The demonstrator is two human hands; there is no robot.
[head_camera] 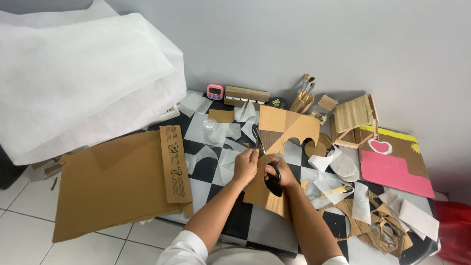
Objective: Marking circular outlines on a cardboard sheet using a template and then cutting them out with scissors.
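Matt brown cardboard piece (265,194); glossy black scissors (267,164); translucent white paper sheets (73,78).

We see a home craft corner on a white tiled floor (29,196) against a bare grey wall (294,44): a checkered mat (206,169) strewn with cardboard scraps (378,228), paintbrushes (305,91), a craft-stick model house (354,120) and white fabric sheets (83,73).

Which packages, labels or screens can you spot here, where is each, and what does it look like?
Flattened cardboard box: left, partly on the floor; big brown sheet.
Its flap: upright brown strip with black printed handling symbols.
Digital timer: far table edge by the wall; small, pink, grey screen.
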